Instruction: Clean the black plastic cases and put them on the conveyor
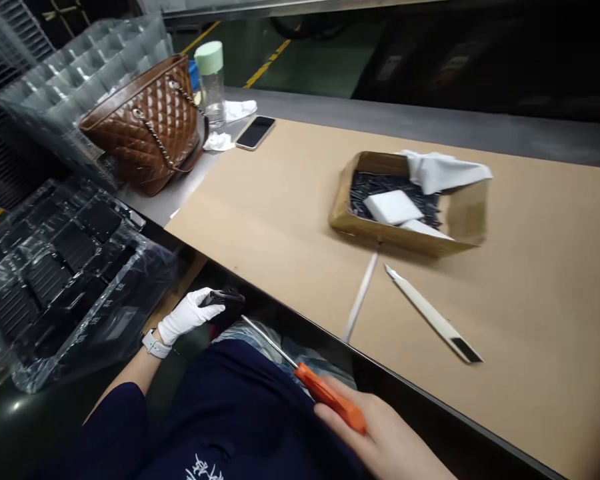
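Gloved in white, my left hand [187,318] grips a small black part [227,298] just below the table's front edge; its exact kind cannot be made out. A pale watch sits on that wrist. Bare, my right hand [367,427] is wrapped around the orange handle of a screwdriver [330,395]. The screwdriver's metal shaft points up and left, its tip close to the black part but seemingly apart from it. Both hands are over my lap, in front of the table.
On the brown-covered table [290,200] stands an open cardboard box [415,247] with black pieces, white blocks and a cloth. A craft knife [433,313] and a white stick [363,293] lie nearby. Farther left are a phone [256,133], bottle [211,83], brown handbag [145,123] and plastic-wrapped trays [70,280].
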`<state>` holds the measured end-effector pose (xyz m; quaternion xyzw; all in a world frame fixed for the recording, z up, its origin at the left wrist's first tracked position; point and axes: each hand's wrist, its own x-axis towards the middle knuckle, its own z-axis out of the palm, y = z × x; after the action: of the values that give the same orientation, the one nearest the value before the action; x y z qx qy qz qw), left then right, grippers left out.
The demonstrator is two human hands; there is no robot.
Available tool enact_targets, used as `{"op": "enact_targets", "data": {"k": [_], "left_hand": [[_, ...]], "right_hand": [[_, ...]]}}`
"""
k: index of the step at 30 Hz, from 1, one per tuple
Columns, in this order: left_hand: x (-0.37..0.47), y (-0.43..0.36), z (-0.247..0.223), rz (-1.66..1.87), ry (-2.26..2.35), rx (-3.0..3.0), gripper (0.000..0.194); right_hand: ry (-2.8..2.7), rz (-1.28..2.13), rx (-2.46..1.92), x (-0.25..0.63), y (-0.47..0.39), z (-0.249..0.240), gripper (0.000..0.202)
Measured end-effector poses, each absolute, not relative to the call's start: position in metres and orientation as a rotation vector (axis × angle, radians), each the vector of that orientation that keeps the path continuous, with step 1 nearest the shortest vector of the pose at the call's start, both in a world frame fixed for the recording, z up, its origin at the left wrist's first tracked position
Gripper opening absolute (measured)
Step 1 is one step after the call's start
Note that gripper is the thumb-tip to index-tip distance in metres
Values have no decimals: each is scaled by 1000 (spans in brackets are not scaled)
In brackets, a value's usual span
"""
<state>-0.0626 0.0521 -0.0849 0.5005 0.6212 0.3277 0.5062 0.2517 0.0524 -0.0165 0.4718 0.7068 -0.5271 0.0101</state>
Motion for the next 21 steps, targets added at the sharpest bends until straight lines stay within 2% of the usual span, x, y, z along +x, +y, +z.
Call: {"op": "enact_targets", "data": {"k": [4,9,16,21], "left_hand": [[-84,38,-93,831,1665,1147,33],[-94,29,-105,870,1614,1054,34],[-96,33,-120,839,1666,1278,19],[-95,34,-120,940,1690,1447,16]], "right_hand": [[2185,-1485,1399,213,83,-11,51],[2137,-1497,1273,200,94,-18,55],[2035,-1480,1270,192,101,-20,59],[2011,-1472,1235,176,102,-18,57]]}}
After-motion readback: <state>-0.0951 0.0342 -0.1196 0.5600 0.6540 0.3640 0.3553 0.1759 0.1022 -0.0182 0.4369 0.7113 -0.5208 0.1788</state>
